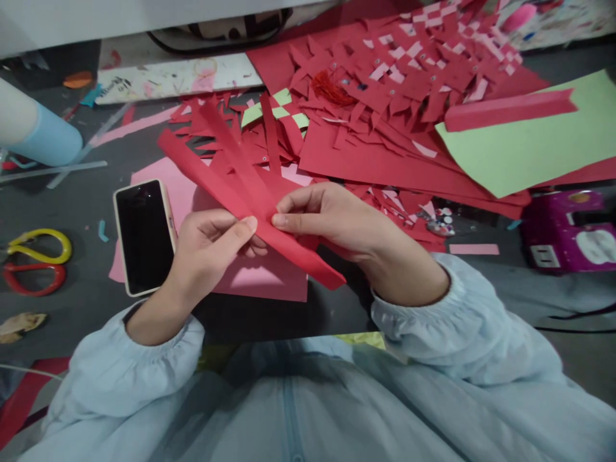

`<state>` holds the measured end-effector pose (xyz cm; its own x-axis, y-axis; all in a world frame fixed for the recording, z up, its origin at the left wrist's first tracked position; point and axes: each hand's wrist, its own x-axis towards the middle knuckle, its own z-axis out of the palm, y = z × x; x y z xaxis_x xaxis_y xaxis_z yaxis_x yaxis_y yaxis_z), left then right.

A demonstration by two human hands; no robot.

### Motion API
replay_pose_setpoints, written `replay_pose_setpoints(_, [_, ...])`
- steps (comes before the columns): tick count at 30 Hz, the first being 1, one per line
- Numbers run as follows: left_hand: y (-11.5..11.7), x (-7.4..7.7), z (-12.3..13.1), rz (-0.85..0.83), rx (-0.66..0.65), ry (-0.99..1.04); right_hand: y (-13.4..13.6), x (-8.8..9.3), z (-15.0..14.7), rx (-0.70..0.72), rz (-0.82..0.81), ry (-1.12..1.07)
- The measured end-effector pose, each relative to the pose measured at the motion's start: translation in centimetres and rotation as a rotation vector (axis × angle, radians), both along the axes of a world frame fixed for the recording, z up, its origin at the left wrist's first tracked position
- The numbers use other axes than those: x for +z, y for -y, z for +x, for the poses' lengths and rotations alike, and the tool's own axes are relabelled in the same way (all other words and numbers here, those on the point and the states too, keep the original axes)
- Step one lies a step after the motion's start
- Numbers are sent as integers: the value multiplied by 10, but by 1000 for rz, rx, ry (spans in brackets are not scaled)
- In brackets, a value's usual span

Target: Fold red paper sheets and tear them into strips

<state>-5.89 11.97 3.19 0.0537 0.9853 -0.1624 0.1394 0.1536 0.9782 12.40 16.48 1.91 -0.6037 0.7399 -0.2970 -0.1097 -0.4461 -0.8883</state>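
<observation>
Red paper strips (pixel 264 206) cross each other between my two hands, above a pink paper sheet (pixel 283 282). My left hand (pixel 212 247) pinches the strips near the crossing, thumb on top and fingers underneath. From the other side, my right hand (pixel 327 218) grips the same crossing between thumb and fingertips. One long strip slants from upper left to lower right, and its lower end sticks out past my right hand. Other strip ends fan upward, slightly blurred. A phone (pixel 145 237) with a dark screen lies beside my left wrist.
Woven red and pink paper pieces (pixel 385 77) pile up at the back right. Light green paper (pixel 534 147) lies right of them. A purple tape dispenser (pixel 570 231) stands at right. Scissors (pixel 36 263) lie at left, below a blue-and-white bottle (pixel 43 125).
</observation>
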Motion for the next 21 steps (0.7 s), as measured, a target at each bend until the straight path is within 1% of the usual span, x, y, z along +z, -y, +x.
replay_pose_setpoints(4, [0, 5, 3, -66, -64, -11, 0, -2, 0, -32, 57, 55])
replay_pose_setpoints(7, [0, 6, 2, -119, -94, -20, 1, -2, -2, -53, 93, 114])
replay_pose_setpoints(13, [1, 0, -1, -62, -79, 22, 3, 2, -5, -58, 94, 90])
replay_pose_setpoints(17, [2, 1, 1, -78, -28, -19, 4, 4, -5, -74, 83, 113])
replay_pose_setpoints(21, [2, 2, 2, -61, -7, -17, 3, 3, -5, -105, 51, 93])
